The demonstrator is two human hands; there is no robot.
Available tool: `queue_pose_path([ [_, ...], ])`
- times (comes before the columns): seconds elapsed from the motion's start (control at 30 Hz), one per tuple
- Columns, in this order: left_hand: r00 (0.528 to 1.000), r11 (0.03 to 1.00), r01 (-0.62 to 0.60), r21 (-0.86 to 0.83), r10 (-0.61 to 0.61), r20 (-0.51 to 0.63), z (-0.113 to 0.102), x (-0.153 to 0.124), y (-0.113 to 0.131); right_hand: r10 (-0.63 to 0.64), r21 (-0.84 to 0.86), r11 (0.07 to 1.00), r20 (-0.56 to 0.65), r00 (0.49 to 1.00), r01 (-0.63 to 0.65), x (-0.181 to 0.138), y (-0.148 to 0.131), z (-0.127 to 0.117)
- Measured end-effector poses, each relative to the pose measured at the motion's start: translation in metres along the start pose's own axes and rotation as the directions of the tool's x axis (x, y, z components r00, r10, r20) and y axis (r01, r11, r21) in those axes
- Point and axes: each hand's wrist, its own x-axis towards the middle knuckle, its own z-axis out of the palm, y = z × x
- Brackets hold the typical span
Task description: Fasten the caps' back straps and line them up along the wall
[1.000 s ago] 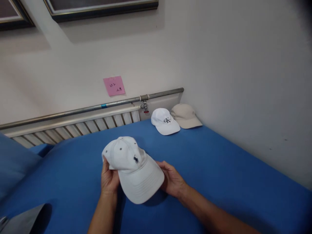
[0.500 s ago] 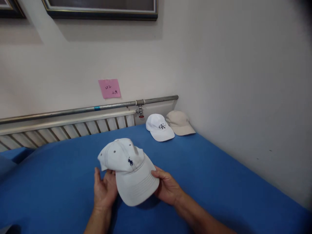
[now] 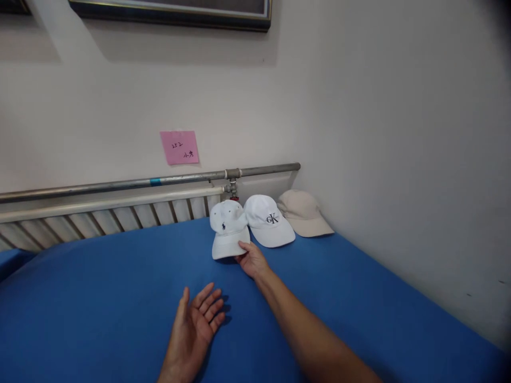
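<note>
My right hand (image 3: pixel 252 259) pinches the brim of a white baseball cap (image 3: pixel 229 231) with a small dark horse-rider logo, thumb on top and fingers beneath. This cap is at the back of the blue-covered surface (image 3: pixel 131 287), just left of a second white cap (image 3: pixel 268 221) with black letters. A beige cap (image 3: pixel 305 213) lies to the right of that one, close to the side wall. Palm up and fingers spread, my left hand (image 3: pixel 199 316) is nearer to me over the blue cover and holds nothing.
Behind the surface run a ribbed radiator (image 3: pixel 120 218) and a metal pipe (image 3: pixel 112 186) with a valve. A pink note (image 3: pixel 179 147) with handwriting is stuck on the wall, below a dark picture frame (image 3: pixel 179 16). The side wall (image 3: pixel 407 159) borders the surface on the right.
The horse-logo cap has moved away from me to the left side of the lettered cap, carried by my right hand. My left hand has let go of it and stays near me.
</note>
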Motion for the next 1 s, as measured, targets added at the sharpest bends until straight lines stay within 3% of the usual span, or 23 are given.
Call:
queue_pose_path([
  [0.3, 1.0, 0.999, -0.013, 0.047, 0.014, -0.017, 0.001, -0.005, -0.001, 0.027, -0.104, 0.994, -0.05, 0.998, -0.033, -0.001, -0.002, -0.007],
  [0.5, 1.0, 0.996, -0.017, 0.09, 0.018, -0.01, 0.004, -0.005, -0.004, -0.067, -0.247, 0.969, -0.131, 0.989, 0.033, -0.005, -0.001, -0.013],
  [0.63, 1.0, 0.993, -0.021, 0.117, 0.022, -0.004, 0.005, -0.005, -0.004, -0.187, -0.438, 0.895, -0.199, 0.962, 0.083, -0.01, -0.004, -0.022],
  [0.73, 0.999, 0.99, -0.032, 0.134, 0.033, 0.001, 0.004, -0.006, -0.005, -0.308, -0.61, 0.782, -0.204, 0.929, 0.125, -0.02, -0.01, -0.025],
  [0.87, 0.999, 0.988, -0.037, 0.153, 0.034, 0.02, 0.004, -0.007, -0.005, -0.481, -0.771, 0.588, -0.089, 0.872, 0.245, -0.042, -0.012, -0.021],
  [0.93, 0.999, 0.986, -0.036, 0.165, 0.033, 0.021, 0.004, -0.006, -0.005, -0.546, -0.852, 0.404, 0.067, 0.835, 0.332, -0.052, -0.007, -0.016],
  [1.0, 0.999, 0.983, -0.039, 0.178, 0.035, 0.022, 0.004, -0.006, -0.006, -0.551, -0.9, 0.095, 0.308, 0.776, 0.425, -0.06, 0.002, -0.012],
])
